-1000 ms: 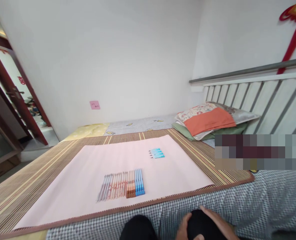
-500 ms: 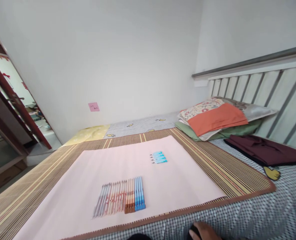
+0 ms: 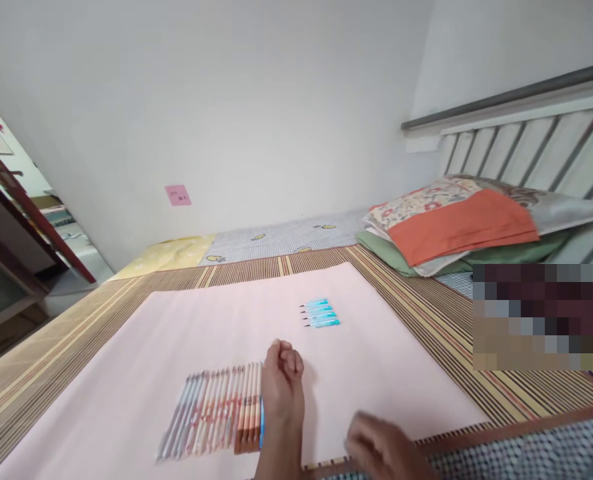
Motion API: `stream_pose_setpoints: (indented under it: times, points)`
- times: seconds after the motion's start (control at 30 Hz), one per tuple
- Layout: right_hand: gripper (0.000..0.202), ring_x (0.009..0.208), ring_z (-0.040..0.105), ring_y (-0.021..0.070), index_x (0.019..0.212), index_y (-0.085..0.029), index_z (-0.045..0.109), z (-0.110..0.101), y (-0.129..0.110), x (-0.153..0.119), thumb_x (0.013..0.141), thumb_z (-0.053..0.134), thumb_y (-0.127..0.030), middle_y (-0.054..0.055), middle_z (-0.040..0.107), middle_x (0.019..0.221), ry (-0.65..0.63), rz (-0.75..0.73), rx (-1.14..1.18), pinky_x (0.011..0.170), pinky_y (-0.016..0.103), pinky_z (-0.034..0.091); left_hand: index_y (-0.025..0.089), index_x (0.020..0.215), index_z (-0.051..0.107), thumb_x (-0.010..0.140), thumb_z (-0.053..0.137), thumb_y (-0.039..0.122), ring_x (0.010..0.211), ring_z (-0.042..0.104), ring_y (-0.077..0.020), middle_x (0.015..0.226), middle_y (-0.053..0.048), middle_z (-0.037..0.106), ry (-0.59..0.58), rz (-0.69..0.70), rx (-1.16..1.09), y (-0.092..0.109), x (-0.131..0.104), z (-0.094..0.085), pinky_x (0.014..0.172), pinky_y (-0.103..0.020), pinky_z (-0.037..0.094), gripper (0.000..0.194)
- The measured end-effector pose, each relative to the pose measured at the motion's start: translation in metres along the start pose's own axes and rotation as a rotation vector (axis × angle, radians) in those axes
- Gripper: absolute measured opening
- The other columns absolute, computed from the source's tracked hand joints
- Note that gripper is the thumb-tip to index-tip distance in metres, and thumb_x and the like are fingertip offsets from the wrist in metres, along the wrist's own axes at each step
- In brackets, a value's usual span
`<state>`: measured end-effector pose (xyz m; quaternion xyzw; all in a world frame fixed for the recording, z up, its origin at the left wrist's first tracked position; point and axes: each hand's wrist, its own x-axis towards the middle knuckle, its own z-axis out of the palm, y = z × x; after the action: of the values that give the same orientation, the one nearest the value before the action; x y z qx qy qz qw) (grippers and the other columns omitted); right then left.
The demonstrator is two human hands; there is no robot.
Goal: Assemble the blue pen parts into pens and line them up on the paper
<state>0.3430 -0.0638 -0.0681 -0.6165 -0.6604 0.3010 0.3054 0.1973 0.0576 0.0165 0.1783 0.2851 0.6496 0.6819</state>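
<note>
My left hand point(image 3: 283, 370) reaches over the pink sheet point(image 3: 216, 327) with its fingers curled inward. It hides most of the blue pens point(image 3: 262, 427) at the right end of a row. Whatever its fingers hold, if anything, is out of sight. Farther left in that row lie pale pens point(image 3: 211, 410) and brown-ended pens point(image 3: 247, 427), side by side. Beyond my left hand, several short light-blue pens with dark tips point(image 3: 322, 313) form a small stack of parallel lines. My right hand point(image 3: 379, 443), bent and smeared by motion, is over the sheet's near edge.
A striped mat point(image 3: 411, 320) lies under the sheet on a bed with a checked cover point(image 3: 521, 443). Pillows point(image 3: 461, 220) are piled at the back right by the slatted headboard point(image 3: 531, 147). A pink note point(image 3: 178, 195) is on the wall.
My left hand has come into view over the blue pens. My right hand has risen from the bed's near edge onto the sheet. The camera view has shifted slightly.
</note>
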Motion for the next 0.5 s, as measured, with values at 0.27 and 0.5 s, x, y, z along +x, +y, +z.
stream_pose_setpoints:
  times: [0.27,0.5]
  points:
    - [0.034,0.117,0.060,0.0264,0.119,-0.018,0.064,-0.061,0.013,0.135,0.093,0.043,-0.014,0.014,0.066,0.126,0.283,-0.008,-0.344,0.100,0.038,0.044,0.017,0.068,0.059,0.070,0.077,0.040,0.044,0.040,-0.0074,0.049,0.007,0.045,0.160,0.038,0.078,-0.049,0.017,-0.026,0.046,-0.022,0.032,0.030]
    - [0.042,0.116,0.057,0.0261,0.124,-0.016,0.064,-0.032,0.022,0.183,0.089,0.044,-0.002,0.013,0.064,0.132,0.179,-0.017,-0.613,0.094,0.035,0.039,0.017,0.070,0.059,0.072,0.074,0.046,0.044,0.040,-0.0083,0.047,0.008,0.042,0.168,0.107,0.128,-0.042,0.026,-0.033,0.046,-0.022,0.032,0.032]
